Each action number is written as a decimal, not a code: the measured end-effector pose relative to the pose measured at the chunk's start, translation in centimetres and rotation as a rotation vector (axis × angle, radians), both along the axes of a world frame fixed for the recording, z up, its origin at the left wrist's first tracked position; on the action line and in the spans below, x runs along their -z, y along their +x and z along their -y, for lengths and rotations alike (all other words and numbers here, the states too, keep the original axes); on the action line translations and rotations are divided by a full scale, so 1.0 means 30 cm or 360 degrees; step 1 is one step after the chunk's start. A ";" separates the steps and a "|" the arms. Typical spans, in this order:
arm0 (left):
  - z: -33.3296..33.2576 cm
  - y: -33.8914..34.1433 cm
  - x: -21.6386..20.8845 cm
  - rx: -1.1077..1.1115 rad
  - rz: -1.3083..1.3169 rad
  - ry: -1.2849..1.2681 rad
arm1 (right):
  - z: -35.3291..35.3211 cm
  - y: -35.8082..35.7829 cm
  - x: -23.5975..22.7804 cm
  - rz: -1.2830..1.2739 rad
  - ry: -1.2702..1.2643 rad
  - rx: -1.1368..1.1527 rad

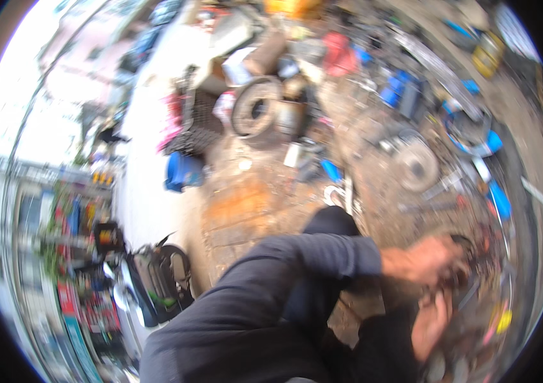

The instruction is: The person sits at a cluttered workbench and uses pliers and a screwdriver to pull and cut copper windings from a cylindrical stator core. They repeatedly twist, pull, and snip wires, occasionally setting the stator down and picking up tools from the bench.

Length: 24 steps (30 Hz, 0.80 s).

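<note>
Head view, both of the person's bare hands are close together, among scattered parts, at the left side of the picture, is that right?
No, the side is wrong. The head view shows the bare left hand and right hand close together, among scattered parts, at the right side.

head view only: fisheye, aimed steeply down over the grey sleeve (341,255) at close range; littered ground (236,220) mid-frame, buildings (29,214) leaning along left rim.

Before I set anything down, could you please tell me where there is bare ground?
The orange-stained ground between the blue container and grey sleeve looks largely bare, though blurred. It is crowded around the left hand, right hand and round disc.
</note>
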State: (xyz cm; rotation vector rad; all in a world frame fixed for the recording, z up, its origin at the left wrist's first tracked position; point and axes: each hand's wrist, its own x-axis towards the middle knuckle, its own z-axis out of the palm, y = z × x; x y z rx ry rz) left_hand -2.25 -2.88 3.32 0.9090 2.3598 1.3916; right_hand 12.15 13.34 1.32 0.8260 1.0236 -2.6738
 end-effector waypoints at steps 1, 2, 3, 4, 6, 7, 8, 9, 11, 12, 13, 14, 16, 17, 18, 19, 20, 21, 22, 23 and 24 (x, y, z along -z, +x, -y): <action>-0.006 0.005 0.000 -0.0030 0.0105 -0.0066 | -0.010 0.002 0.005 -0.0064 0.0169 -0.0129; -0.008 0.007 0.004 -0.0071 0.0177 -0.0014 | -0.021 0.012 0.016 -0.0069 0.0287 -0.0199; -0.007 0.001 0.003 -0.0049 0.0256 -0.0029 | -0.032 0.018 0.013 -0.0062 0.0426 -0.0247; -0.029 0.017 0.018 -0.0031 0.0165 -0.0028 | -0.047 0.038 0.022 -0.0481 0.0963 -0.0392; -0.034 -0.011 0.028 -0.0004 -0.0069 -0.0038 | -0.065 0.064 0.012 -0.0786 0.1379 -0.0506; -0.040 -0.032 0.039 0.0017 -0.0237 -0.0044 | -0.069 0.072 0.002 -0.0587 0.1273 -0.0466; -0.046 -0.052 0.050 0.0058 -0.0373 -0.0084 | -0.072 0.082 -0.006 -0.0385 0.1165 -0.0429; -0.049 -0.079 0.062 0.0134 -0.0573 -0.0043 | -0.070 0.087 -0.015 -0.0191 0.1054 -0.0401; -0.057 -0.147 0.089 0.0266 -0.0940 -0.0002 | -0.057 0.088 -0.033 0.0287 0.0930 -0.0184; -0.077 -0.167 0.099 0.0249 -0.1085 0.0014 | -0.046 0.081 -0.042 0.0221 0.1019 -0.0241; -0.090 -0.181 0.109 0.0268 -0.1144 -0.0035 | -0.033 0.076 -0.051 0.0168 0.1077 -0.0281; -0.105 -0.189 0.118 0.0262 -0.1206 -0.0053 | -0.019 0.067 -0.059 0.0139 0.1108 -0.0297; -0.114 -0.198 0.135 0.0317 -0.1201 -0.0175 | 0.007 0.054 -0.074 0.0121 0.1156 -0.0336; -0.117 -0.194 0.142 0.0245 -0.1264 -0.0145 | 0.022 0.046 -0.077 0.0109 0.1176 -0.0356; -0.120 -0.187 0.149 0.0208 -0.1301 -0.0165 | 0.032 0.037 -0.078 0.0099 0.1195 -0.0366; -0.119 -0.179 0.155 0.0172 -0.1343 -0.0183 | 0.046 0.028 -0.076 0.0085 0.1223 -0.0383; -0.118 -0.165 0.160 0.0151 -0.1338 -0.0153 | 0.054 0.019 -0.073 0.0072 0.1233 -0.0385; -0.106 -0.149 0.166 0.0148 -0.1357 -0.0153 | 0.065 0.011 -0.069 0.0062 0.1246 -0.0386; -0.093 -0.125 0.170 0.0145 -0.1373 -0.0149 | 0.071 0.003 -0.066 0.0051 0.1257 -0.0401; -0.081 -0.108 0.172 0.0146 -0.1390 -0.0136 | 0.079 -0.004 -0.061 0.0041 0.1272 -0.0408; -0.065 -0.096 0.171 0.0205 -0.1320 -0.0126 | 0.086 -0.011 -0.057 0.0031 0.1285 -0.0417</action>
